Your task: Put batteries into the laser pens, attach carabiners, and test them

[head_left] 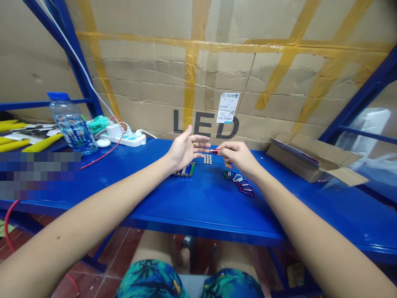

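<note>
My right hand (pixel 237 155) is closed in a pinch on a small red metal tube (pixel 214 152) with a silvery end, like a keychain flashlight. My left hand (pixel 187 147) is open to the left of it, palm turned inward, thumb up and fingers stretched towards the tube. Just below the fingertips, silver button cells (pixel 207 159) lie in neat rows. Under the left wrist is a row of slim metal tubes (pixel 187 170) in blue, silver, green and dark colours, partly hidden by the hand. Several coloured carabiners (pixel 238 179) lie below my right hand.
The blue table (pixel 198 207) backs onto a large cardboard box (pixel 149 82) marked LED. At left stand a water bottle (pixel 74 126), a white power strip (pixel 132 138) with a red cable, and yellow-handled tools (pixel 43 142). An opened small carton (pixel 304 161) sits at right.
</note>
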